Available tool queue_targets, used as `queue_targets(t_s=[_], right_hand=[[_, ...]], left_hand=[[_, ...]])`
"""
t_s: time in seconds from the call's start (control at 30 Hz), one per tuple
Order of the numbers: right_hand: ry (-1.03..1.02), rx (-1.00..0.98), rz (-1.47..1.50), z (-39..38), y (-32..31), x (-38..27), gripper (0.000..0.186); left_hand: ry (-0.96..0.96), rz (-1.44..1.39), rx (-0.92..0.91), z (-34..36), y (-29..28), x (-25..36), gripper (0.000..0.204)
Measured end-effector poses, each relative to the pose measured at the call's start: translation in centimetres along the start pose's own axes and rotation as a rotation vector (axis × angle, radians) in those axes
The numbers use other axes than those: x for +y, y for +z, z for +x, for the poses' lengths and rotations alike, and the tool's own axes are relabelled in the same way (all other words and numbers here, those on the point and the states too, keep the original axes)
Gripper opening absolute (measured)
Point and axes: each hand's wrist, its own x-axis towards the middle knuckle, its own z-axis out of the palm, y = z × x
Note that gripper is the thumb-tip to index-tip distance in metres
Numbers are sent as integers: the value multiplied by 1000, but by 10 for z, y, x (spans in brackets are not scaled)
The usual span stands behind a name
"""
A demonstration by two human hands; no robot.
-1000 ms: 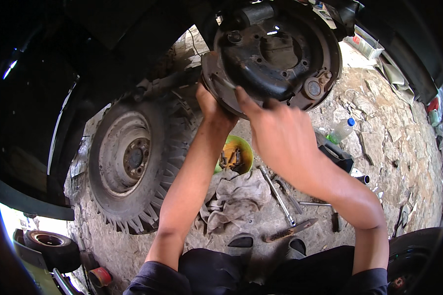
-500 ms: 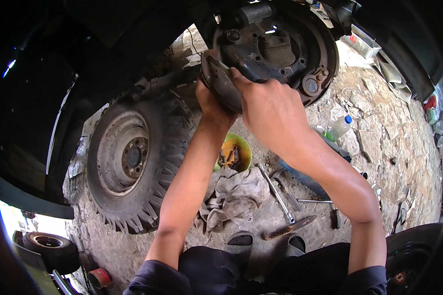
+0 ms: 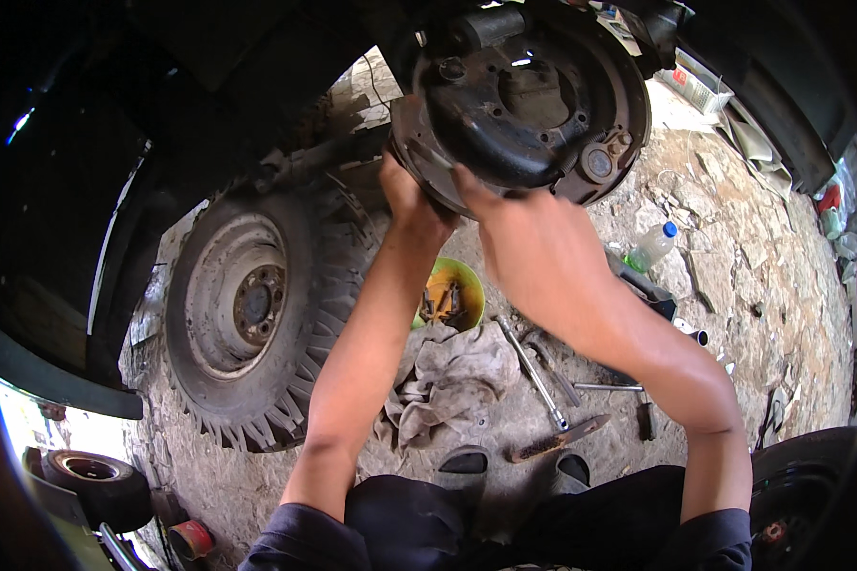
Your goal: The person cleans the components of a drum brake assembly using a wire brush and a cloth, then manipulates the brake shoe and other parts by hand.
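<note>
The brake backing plate [image 3: 543, 143] of a wheel hub, dark and round, hangs at the top middle. A curved brake shoe [image 3: 427, 143] lies along its lower left edge. My left hand [image 3: 414, 195] grips this shoe from below and outside; its fingers are mostly hidden behind it. My right hand [image 3: 533, 228] is at the plate's lower edge, index finger stretched along the shoe and the other fingers curled. A thin greyish strip shows by that fingertip, too blurred to name. The round metal part [image 3: 599, 164] at the plate's lower right is untouched.
A large wheel with a knobbly tyre [image 3: 248, 305] stands at left. Below my arms are a yellow-green bucket [image 3: 467, 285] with metal parts, a grey rag [image 3: 457, 371], a long metal wrench [image 3: 535, 376] and a wire brush [image 3: 562, 440]. A plastic bottle [image 3: 651, 247] stands right.
My right hand has moved slightly down and right along the brake shoe, uncovering more of its face. My left hand keeps its grip with little movement.
</note>
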Motion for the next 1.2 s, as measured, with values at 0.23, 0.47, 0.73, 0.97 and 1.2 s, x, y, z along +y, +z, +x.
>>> queue_targets(t_s=[0.23,0.47,0.73,0.97,1.2], right_hand=[[-8,54,0,13,6,12,46],[-15,-93,56,-13,-16,9,48],[-181,-119,55,-11,-31,38,39],[-65,-58,26,-12,-10,30,25],[-159,-161,183,-14,-41,53,24]], left_hand=[[-14,31,-92,-1,1,-2,51],[29,124,144,-6,6,1,48],[6,134,137,-7,10,-1,51],[19,115,79,-2,2,-4,52],[57,142,117,-5,12,-4,52]])
